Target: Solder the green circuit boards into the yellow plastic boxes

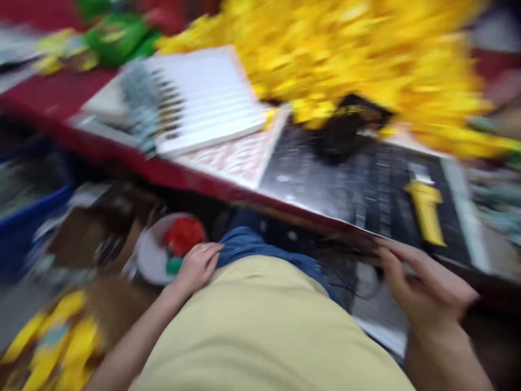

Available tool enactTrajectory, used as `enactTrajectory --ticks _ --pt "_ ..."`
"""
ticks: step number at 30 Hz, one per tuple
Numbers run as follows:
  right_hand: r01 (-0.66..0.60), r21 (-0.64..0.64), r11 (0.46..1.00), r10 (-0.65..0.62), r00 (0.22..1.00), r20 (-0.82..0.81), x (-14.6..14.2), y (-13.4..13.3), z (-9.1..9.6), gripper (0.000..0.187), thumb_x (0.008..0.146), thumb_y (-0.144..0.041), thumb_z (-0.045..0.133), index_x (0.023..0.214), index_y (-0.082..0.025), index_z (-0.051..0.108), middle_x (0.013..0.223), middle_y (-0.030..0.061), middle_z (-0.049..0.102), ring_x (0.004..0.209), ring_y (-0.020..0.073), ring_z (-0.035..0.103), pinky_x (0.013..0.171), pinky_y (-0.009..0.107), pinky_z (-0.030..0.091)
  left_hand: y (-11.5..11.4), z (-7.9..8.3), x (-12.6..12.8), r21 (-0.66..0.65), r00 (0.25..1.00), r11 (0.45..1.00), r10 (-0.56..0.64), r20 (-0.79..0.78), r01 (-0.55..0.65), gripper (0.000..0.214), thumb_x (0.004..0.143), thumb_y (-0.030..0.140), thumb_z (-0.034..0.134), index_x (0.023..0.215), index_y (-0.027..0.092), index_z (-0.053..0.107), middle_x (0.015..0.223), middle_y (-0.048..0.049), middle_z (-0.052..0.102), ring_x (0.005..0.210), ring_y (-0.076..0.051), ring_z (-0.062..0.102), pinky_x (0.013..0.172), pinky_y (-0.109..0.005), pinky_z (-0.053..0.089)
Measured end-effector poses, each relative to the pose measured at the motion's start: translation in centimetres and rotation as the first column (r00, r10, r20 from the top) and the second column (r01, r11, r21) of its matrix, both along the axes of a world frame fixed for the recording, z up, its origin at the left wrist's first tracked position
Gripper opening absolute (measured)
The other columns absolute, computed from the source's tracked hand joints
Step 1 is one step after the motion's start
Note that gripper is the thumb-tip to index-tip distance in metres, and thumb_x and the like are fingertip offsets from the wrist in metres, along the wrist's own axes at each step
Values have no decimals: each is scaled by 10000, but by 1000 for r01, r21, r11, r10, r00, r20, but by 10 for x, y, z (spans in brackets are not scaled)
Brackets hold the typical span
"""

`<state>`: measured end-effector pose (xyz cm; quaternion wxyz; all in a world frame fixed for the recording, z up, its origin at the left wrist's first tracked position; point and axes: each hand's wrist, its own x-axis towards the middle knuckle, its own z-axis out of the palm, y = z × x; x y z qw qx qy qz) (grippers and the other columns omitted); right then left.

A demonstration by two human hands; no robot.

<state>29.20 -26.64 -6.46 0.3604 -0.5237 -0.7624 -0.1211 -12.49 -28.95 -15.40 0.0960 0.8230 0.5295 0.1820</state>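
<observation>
The whole view is smeared by motion. My left hand (199,266) lies at my side, its fingers loosely extended against the blue jeans (244,239) by the hem of my yellow shirt (277,320). Nothing shows in it. My right hand (427,288) is at the front edge of the table (321,217), with thumb and fingers brought together on that edge. Just above it, on a dark board (325,179), lies a yellow-handled tool (427,212) with a pale end; its kind is too blurred to tell.
A big heap of yellow pieces (345,49) covers the table's back. A spiral-bound notebook (211,98) lies open at left, near a dark round object (340,133). Below stand a white bucket (148,255) with red and green contents, a blue bin (36,212), and yellow pieces (61,342).
</observation>
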Motion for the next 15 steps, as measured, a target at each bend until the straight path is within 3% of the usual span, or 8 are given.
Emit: enactTrajectory --ticks 2,4,6,8,10,11,14,15 --pt "112 102 988 -118 991 60 9 -14 6 83 939 -229 656 1012 -231 696 913 -18 731 783 132 694 734 260 561 47 13 6 216 982 964 -172 74 153 377 973 158 406 1251 251 644 1033 -101 759 912 -233 741 793 -402 615" --pt "253 164 953 -271 958 96 23 -24 9 108 983 -255 607 974 -162 661 894 1 704 787 121 675 738 275 580 103 31 32 385 932 888 -330 148 252 520 931 128 500 1403 346 527 1116 -83 723 955 -242 723 832 -422 607" --pt "405 184 896 -428 897 110 38 -39 7 174 993 -308 604 965 -141 643 901 13 675 785 119 655 737 286 587 149 52 75 472 836 772 -535 119 426 672 892 102 557 1476 409 430 1171 -80 688 1009 -262 697 881 -456 585" --pt "550 176 816 -572 813 109 52 -63 5 215 993 -354 606 977 -141 638 906 16 658 778 119 638 730 290 584 177 69 121 530 740 637 -672 24 560 691 876 102 580 1478 403 422 1196 -102 666 1057 -297 674 923 -509 555" --pt "688 163 707 -705 703 94 70 -95 10 242 990 -385 606 1002 -145 637 929 22 653 799 128 635 752 310 582 191 75 157 570 715 563 -696 -63 598 622 880 136 591 1444 363 461 1251 -141 640 1128 -345 647 960 -570 522" --pt "753 162 638 -769 634 80 83 -112 17 254 986 -397 609 1021 -146 637 957 29 654 832 140 639 783 333 582 195 74 169 576 730 561 -677 -95 595 586 887 159 591 1431 344 475 1295 -161 619 1176 -370 626 980 -599 502" --pt "917 184 355 -932 362 -5 142 -165 57 307 977 -431 609 1123 -161 628 1156 78 631 1056 210 617 959 458 539 205 60 185 548 787 611 -598 -153 572 559 904 229 585 1443 330 476 1404 -184 563 1296 -421 554 1036 -663 434" --pt "947 173 272 -959 281 -29 167 -180 75 315 1014 -442 529 1169 -184 625 1240 95 604 1139 224 586 1003 473 516 208 54 185 535 797 628 -583 -158 565 567 905 246 586 1453 336 474 1418 -181 559 1316 -428 539 1052 -674 414"
